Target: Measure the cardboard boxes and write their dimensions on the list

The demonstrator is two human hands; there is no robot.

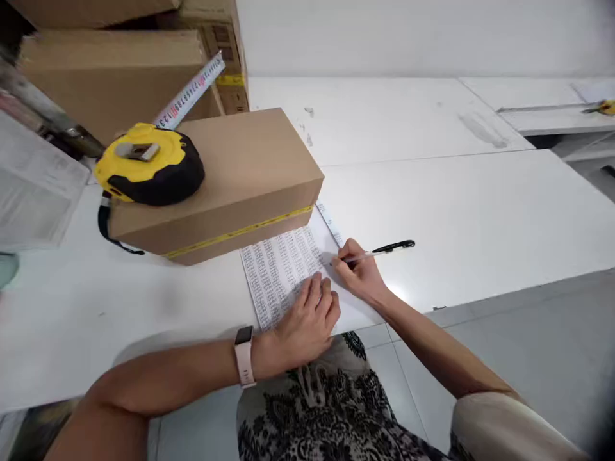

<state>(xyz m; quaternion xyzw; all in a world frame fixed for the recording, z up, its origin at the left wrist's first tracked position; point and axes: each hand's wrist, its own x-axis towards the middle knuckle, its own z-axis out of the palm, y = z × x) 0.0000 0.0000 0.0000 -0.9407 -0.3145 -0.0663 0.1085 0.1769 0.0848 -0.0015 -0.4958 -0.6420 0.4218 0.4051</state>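
Observation:
My right hand [362, 272] grips a pen [396, 246] with a black cap end and a clear barrel. Its tip meets the right side of a sheet of paper [276, 269] covered in columns of small handwriting. My left hand [310, 314] lies flat over the lower part of that sheet, fingers stretched out. Just beyond the sheet stands a closed cardboard box [250, 147] with yellow tape along its side, covering the sheet's upper edge. On the box rests a yellow and black tape measure [151, 163], its blade partly drawn out. A narrow printed strip [329, 224] runs from the box toward my right hand.
More cardboard boxes [115, 77] are stacked at the back left. Papers in a clear sleeve [33, 179] stand at the left edge. The white table [432, 211] stretches right, with a gap near another yellow object [606, 107] at the far right.

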